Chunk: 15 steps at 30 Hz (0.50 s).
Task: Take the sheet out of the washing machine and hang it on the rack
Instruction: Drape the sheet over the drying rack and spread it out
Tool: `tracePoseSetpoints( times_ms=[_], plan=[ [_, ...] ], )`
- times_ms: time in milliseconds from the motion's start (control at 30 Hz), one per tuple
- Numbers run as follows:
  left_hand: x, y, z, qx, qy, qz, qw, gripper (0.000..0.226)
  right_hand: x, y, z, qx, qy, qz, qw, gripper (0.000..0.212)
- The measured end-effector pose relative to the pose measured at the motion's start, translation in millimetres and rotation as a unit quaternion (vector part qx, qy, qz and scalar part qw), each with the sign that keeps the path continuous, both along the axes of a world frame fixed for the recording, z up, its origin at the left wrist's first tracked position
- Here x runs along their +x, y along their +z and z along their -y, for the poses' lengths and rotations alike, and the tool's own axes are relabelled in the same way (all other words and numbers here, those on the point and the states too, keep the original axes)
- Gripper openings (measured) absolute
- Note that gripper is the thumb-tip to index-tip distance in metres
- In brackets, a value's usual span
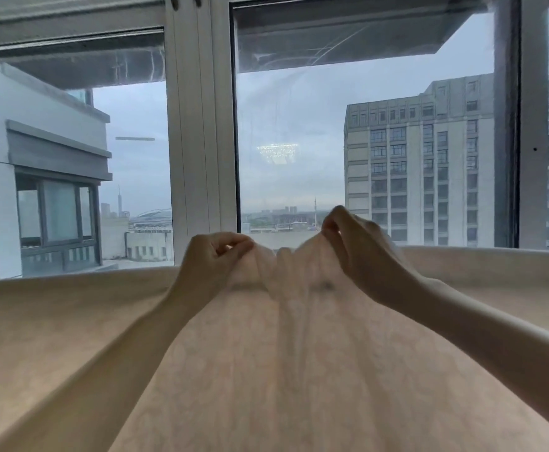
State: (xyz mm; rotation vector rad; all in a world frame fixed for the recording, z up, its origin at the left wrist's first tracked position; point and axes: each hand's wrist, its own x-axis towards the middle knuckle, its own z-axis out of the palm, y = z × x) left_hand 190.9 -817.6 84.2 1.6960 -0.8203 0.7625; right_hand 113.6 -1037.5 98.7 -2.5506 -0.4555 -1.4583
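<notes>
Far left, the sheet (71, 321) runs flat and level across the view, its top edge stretching out toward the left edge of the picture. It is pale cream with a faint pattern, and it fills the whole near half of the scene, draped over something I cannot see; the rack itself is hidden under the cloth, and no washing machine is in view. So the judgement is that the sheet is out and up, and we are in the hanging step, at the spreading part of it.

Moving in, the left hand (214, 256) comes up from below, fingers curled tight, pinching a fold of the top edge. Between the two hands the cloth bunches into soft vertical pleats. Then the right hand (354, 243), a touch higher, thumb and fingers also closed on a gathered bit of the same edge. Both are gripping fabric, close together near the middle.

Next move, as I read it: draw those hands apart along the line to pull the pleats flat, keeping the drop even so the weight does not slide off one side.

Beyond, just behind the cloth, stands the window (201, 125) with its white frame, and far off to the right a tall building (423, 164) under grey sky. The glass sits near, so there is little room to push forward.
</notes>
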Motion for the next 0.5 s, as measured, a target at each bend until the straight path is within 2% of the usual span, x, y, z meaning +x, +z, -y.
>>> tracePoseSetpoints(
  times_ms=[67,133,200,333,500],
  plan=[
    [3,-3,2,0.064,0.008,-0.018,0.998,0.013,6,-4,-4,-0.014,-0.014,-0.047,0.999,0.014],
    [9,-11,-4,0.177,0.027,-0.014,0.984,0.011,11,-15,-5,-0.055,-0.025,-0.119,0.991,0.015],
    [13,-14,-15,0.232,0.03,-0.008,0.972,0.012,15,-24,-4,-0.087,-0.011,-0.145,0.986,0.013],
    [21,-11,-41,0.247,0.041,-0.017,0.968,0.012,17,-27,-7,-0.11,0.009,-0.144,0.983,0.023],
    [33,-15,-76,0.238,0.08,0.0,0.968,0.039,21,-29,-16,-0.163,0.032,-0.135,0.977,0.042]
  ],
)
